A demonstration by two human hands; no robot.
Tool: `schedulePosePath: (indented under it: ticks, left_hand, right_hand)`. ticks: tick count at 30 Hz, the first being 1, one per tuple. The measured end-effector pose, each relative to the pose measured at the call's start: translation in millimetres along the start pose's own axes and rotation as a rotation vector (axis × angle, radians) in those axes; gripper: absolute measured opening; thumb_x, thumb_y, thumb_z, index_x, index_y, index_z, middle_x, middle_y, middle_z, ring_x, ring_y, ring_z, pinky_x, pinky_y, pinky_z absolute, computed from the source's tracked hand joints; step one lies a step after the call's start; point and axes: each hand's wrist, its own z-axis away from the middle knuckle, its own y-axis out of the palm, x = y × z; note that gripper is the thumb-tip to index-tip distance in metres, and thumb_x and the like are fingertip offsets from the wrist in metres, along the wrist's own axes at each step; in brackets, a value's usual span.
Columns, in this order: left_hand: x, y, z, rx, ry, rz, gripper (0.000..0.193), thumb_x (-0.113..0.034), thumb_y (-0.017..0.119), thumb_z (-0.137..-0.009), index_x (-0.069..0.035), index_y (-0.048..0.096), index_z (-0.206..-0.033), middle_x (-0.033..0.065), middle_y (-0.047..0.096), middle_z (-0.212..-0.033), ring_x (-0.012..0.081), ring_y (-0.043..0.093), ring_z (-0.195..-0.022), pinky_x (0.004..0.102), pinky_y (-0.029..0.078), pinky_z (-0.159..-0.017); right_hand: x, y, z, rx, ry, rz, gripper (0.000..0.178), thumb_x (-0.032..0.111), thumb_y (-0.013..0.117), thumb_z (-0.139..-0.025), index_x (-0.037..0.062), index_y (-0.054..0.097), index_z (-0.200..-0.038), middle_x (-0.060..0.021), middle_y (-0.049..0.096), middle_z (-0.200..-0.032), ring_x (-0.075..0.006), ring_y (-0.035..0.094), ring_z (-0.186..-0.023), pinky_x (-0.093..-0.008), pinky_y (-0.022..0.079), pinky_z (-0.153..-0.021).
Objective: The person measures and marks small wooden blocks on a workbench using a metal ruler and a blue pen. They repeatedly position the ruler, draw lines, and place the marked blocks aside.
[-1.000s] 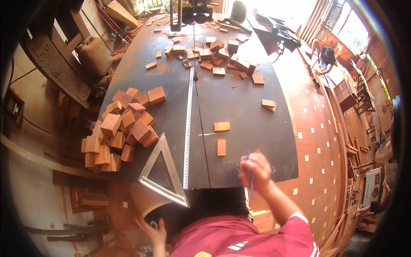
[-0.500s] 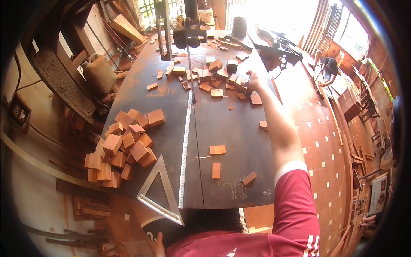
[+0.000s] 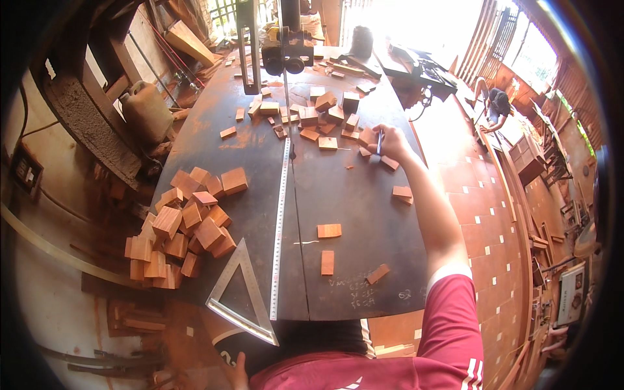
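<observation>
My right hand (image 3: 396, 144) reaches over the far right of the dark metal table (image 3: 364, 195). Its fingers are closed on a slim, dark pen-like tool (image 3: 379, 144) with a pale lower end. A wooden block (image 3: 367, 137) sits right against those fingers; whether they grip it too, I cannot tell. Beside the hand spreads a loose group of small reddish wooden blocks (image 3: 309, 116). Only a little of my left hand (image 3: 240, 372) shows at the lower edge, by my dark shorts, and its fingers are mostly hidden.
A band saw's blade guide (image 3: 287, 57) stands over the table's far part. A pile of blocks (image 3: 195, 218) lies at left, near a metal triangle square (image 3: 221, 283) and a white ruler strip (image 3: 281, 240). Several single blocks (image 3: 329, 231) lie nearer. Another person (image 3: 497, 107) bends at far right.
My right hand has drawn slightly nearer and right, and the pen-like tool now shows plainly in it. The view has shifted a little; the left hand stays low.
</observation>
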Motion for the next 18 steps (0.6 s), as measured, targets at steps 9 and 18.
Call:
schedulePosePath:
  ticks: [9, 18]
  left_hand:
    - [17.3, 6.2, -11.2, 0.023, 0.081, 0.108, 0.107, -0.036, 0.085, -0.088, 0.006, 0.023, -0.164, 0.0258, 0.031, -0.168, 0.0343, 0.031, -0.156, 0.0426, 0.023, -0.128]
    - [-48.2, -12.5, 21.5, 0.059, 0.061, -0.083, 0.120, -0.071, 0.078, -0.082, 0.008, 0.033, -0.161, 0.0337, 0.037, -0.163, 0.0456, 0.035, -0.152, 0.0444, 0.030, -0.126]
  right_hand:
    - [95.1, -30.1, 146.8, 0.242, -0.138, -0.167, 0.062, 0.024, 0.097, -0.073, 0.0049, 0.070, -0.125, -0.0146, 0.076, -0.107, -0.0271, 0.073, -0.100, -0.0403, 0.059, -0.090]
    - [120.6, -38.7, 215.2, 0.170, -0.233, -0.052, 0.061, 0.023, 0.097, -0.073, 0.0057, 0.070, -0.125, -0.0158, 0.075, -0.116, -0.0337, 0.071, -0.108, -0.0428, 0.057, -0.096]
